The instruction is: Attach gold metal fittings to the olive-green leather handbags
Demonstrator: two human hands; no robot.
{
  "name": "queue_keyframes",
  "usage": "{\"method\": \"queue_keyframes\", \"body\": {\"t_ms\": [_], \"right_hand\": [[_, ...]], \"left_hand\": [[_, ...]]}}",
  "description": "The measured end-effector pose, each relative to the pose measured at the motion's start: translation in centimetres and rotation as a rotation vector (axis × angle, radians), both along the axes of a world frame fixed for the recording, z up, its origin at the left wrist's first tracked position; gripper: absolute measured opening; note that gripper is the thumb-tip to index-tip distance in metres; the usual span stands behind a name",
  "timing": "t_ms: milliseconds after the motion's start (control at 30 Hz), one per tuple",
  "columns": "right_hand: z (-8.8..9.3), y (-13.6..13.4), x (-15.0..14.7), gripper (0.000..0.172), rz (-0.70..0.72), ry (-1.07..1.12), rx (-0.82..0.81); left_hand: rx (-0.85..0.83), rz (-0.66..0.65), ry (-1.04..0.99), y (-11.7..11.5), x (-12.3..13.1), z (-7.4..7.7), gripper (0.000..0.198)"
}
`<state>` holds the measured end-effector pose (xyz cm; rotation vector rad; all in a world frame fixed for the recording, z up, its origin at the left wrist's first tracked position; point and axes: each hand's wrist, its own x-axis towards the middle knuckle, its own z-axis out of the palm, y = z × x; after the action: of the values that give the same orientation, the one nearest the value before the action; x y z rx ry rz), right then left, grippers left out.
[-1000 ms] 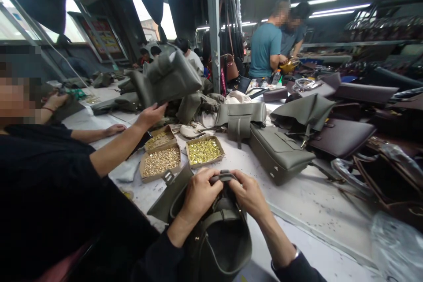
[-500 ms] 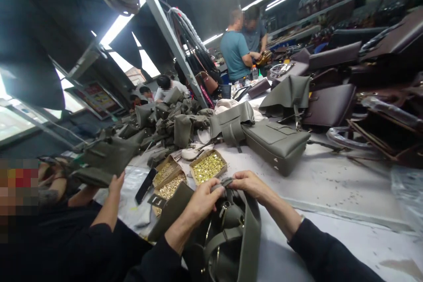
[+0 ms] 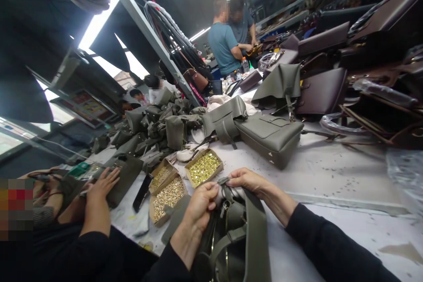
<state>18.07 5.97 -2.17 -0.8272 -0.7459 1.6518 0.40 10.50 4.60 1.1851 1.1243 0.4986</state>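
An olive-green leather handbag [image 3: 241,238] lies in front of me on the white table [image 3: 330,185]. My left hand [image 3: 200,207] and my right hand [image 3: 246,180] both pinch the bag's top edge by a small strap tab, fingers closed on the leather. Just beyond my hands stand open cardboard boxes of gold-coloured rivets [image 3: 203,167] and brass-coloured rivets [image 3: 167,194]. A co-worker's hand [image 3: 101,185] to my left rests flat on a green bag piece [image 3: 124,176].
Finished green bags [image 3: 269,134] and a heap of green parts [image 3: 158,123] lie mid-table. Brown bags [image 3: 322,90] pile up at the right. A black phone [image 3: 142,191] lies by the boxes. Two people [image 3: 228,39] stand at the back beyond a slanting metal post [image 3: 145,22].
The view has tilted and swung. The co-worker's arm has brought a green bag piece down from the air onto the table. My hands stay on the bag's top edge.
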Motion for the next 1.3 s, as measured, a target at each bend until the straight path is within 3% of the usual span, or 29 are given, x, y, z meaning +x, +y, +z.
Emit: {"method": "queue_keyframes", "body": {"t_ms": [233, 500, 600, 800, 933, 1067, 1167, 1300], "right_hand": [[0.1, -0.1, -0.1, 0.029, 0.0, -0.009, -0.009], [0.3, 0.2, -0.3, 0.037, -0.019, -0.132, 0.012], [0.3, 0.1, -0.5, 0.041, -0.015, -0.2, 0.032], [1.9, -0.5, 0.2, 0.033, 0.01, -0.516, 0.106], [5.2, -1.9, 1.4, 0.016, -0.018, -0.872, 0.187], [8.0, -3.9, 0.9, 0.028, -0.074, -1.146, 0.247], [7.9, -4.5, 0.0, 0.027, -0.12, -1.228, 0.237], [6.3, -4.0, -0.2, 0.014, -0.166, -1.188, 0.215]], "left_hand": [[-0.089, 0.047, -0.083, -0.7, 0.0, -0.5, 0.043], [-0.001, 0.067, -0.045, -2.7, -0.2, 0.0, 0.052], [0.087, 0.099, 0.022, -3.0, 0.3, 0.0, 0.046], [0.252, 0.082, 0.124, -2.6, 0.8, 0.0, 0.031], [0.294, 0.08, 0.123, -2.3, 0.6, 0.1, 0.035], [0.371, 0.086, 0.172, -2.4, 0.7, 0.4, 0.033], [0.39, 0.088, 0.166, -2.7, 0.8, 0.6, 0.03], [0.295, 0.08, 0.103, -3.0, 0.7, 0.6, 0.033]]}}
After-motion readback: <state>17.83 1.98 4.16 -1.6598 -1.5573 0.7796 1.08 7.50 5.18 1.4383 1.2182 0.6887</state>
